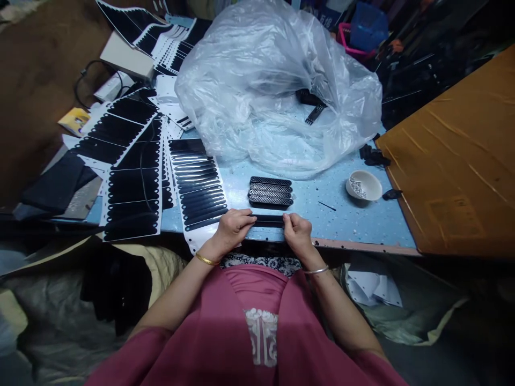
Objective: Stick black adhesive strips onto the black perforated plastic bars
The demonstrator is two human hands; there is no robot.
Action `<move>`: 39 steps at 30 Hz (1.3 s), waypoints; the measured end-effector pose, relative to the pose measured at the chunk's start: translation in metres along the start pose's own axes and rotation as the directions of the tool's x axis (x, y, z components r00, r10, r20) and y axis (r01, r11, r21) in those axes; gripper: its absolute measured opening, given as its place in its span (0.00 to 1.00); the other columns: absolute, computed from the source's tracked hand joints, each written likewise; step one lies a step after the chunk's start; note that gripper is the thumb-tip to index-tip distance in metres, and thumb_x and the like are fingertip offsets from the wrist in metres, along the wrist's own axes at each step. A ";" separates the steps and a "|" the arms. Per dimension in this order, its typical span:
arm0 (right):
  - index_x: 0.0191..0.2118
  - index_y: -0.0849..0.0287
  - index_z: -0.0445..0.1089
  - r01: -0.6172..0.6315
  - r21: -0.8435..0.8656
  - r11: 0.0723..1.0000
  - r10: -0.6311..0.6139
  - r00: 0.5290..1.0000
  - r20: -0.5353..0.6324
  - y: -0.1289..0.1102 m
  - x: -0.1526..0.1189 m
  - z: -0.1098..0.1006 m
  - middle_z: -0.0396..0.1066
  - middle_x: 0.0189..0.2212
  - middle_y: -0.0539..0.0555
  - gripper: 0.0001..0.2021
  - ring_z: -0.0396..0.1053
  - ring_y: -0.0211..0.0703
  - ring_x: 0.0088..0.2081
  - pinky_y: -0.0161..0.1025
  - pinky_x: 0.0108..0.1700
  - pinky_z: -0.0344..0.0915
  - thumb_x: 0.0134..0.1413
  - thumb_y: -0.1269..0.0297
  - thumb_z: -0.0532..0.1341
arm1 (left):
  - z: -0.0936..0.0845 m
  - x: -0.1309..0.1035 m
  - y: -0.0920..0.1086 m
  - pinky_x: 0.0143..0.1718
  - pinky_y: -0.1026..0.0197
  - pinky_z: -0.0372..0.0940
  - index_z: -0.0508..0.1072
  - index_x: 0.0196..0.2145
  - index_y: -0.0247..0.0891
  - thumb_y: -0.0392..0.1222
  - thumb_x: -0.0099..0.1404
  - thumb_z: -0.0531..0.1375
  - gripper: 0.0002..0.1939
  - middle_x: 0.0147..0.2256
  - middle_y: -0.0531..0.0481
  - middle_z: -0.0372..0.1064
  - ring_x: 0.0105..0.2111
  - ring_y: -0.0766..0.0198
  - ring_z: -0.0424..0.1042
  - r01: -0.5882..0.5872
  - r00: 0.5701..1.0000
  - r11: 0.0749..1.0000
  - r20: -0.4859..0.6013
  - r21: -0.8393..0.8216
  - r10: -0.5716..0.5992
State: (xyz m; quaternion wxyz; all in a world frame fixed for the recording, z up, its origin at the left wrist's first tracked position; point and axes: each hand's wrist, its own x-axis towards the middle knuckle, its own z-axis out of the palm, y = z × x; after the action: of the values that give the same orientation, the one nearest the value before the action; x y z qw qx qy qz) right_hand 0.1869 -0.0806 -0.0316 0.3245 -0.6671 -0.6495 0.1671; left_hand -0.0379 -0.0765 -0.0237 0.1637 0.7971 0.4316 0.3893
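Note:
A narrow black strip [269, 220] is stretched level between my two hands at the table's front edge. My left hand [234, 228] is closed on its left end, and my right hand [296, 230] pinches its right end. Just beyond the strip lies a stack of black perforated pieces [270, 191]. To the left of my left hand is a white sheet with several glossy black strips [201, 185]. A thin black piece [326, 206] rests on the table, right of the stack.
A large clear plastic bag [241, 80] covers the back of the blue table [322, 228]. A white bowl of small metal parts [364, 185] stands to the right, near a brown box [458, 161]. More black-strip sheets [134, 182] overlap at the left.

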 end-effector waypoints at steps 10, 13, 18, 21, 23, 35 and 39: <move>0.22 0.58 0.68 -0.203 0.336 0.920 0.139 0.969 0.205 0.003 0.000 -0.016 0.68 0.15 0.50 0.23 0.66 0.38 0.18 0.35 0.27 0.63 0.60 0.48 0.52 | 0.000 -0.001 -0.001 0.40 0.54 0.71 0.79 0.36 0.40 0.35 0.63 0.61 0.06 0.43 0.43 0.78 0.40 0.57 0.78 0.009 1.000 1.000 0.002 0.025 -0.009; 0.29 0.60 0.74 -0.196 0.363 0.911 0.130 0.972 0.198 0.004 -0.002 -0.017 0.70 0.17 0.50 0.21 0.68 0.39 0.20 0.35 0.28 0.64 0.59 0.48 0.54 | -0.003 0.000 0.006 0.40 0.49 0.70 0.78 0.36 0.38 0.35 0.62 0.60 0.07 0.45 0.39 0.76 0.46 0.49 0.76 -0.054 0.998 0.989 -0.007 0.137 0.055; 0.38 0.58 0.78 -0.084 0.208 0.975 0.067 0.994 0.086 0.005 -0.007 -0.009 0.77 0.27 0.54 0.19 0.73 0.44 0.27 0.37 0.32 0.67 0.57 0.51 0.55 | 0.005 0.004 0.042 0.47 0.46 0.67 0.74 0.44 0.32 0.34 0.64 0.56 0.12 0.47 0.35 0.74 0.55 0.45 0.69 -0.159 0.986 0.971 -0.031 0.179 0.167; 0.37 0.57 0.78 -0.009 0.163 0.987 -0.001 0.998 0.060 0.007 -0.010 -0.006 0.79 0.33 0.57 0.19 0.75 0.46 0.33 0.38 0.37 0.68 0.59 0.53 0.53 | 0.027 0.007 0.067 0.56 0.42 0.61 0.69 0.53 0.25 0.33 0.64 0.53 0.21 0.52 0.29 0.69 0.63 0.43 0.57 -0.224 0.973 0.964 0.087 0.141 0.213; 0.37 0.57 0.78 0.036 0.139 0.990 -0.044 0.997 0.056 0.009 -0.011 -0.005 0.79 0.34 0.58 0.19 0.75 0.46 0.35 0.39 0.38 0.68 0.60 0.55 0.51 | 0.041 0.008 0.075 0.59 0.37 0.55 0.63 0.58 0.20 0.33 0.62 0.52 0.26 0.57 0.24 0.62 0.66 0.40 0.47 -0.194 0.970 0.967 0.181 0.163 0.164; 0.30 0.60 0.76 0.161 0.053 0.986 -0.158 0.986 -0.052 0.000 -0.015 -0.003 0.75 0.25 0.56 0.17 0.71 0.41 0.28 0.36 0.31 0.61 0.62 0.60 0.52 | -0.011 -0.024 0.042 0.62 0.37 0.50 0.63 0.60 0.28 0.38 0.68 0.53 0.25 0.61 0.33 0.59 0.67 0.39 0.44 -0.047 0.977 0.933 0.210 0.356 -0.031; 0.30 0.60 0.75 0.149 0.067 0.987 -0.148 0.989 -0.022 0.001 -0.016 -0.004 0.72 0.23 0.54 0.19 0.69 0.40 0.27 0.36 0.31 0.60 0.64 0.58 0.51 | -0.047 -0.046 0.028 0.59 0.36 0.53 0.71 0.54 0.30 0.42 0.64 0.59 0.21 0.56 0.30 0.66 0.62 0.37 0.56 0.114 0.990 0.887 0.020 0.447 -0.138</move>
State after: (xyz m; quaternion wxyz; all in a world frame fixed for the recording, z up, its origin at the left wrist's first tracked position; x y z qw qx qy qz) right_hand 0.1891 -0.0974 -0.0324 0.3643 -0.6068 -0.6884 0.1588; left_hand -0.0730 -0.1339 0.0013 0.0131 0.7933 0.5556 0.2486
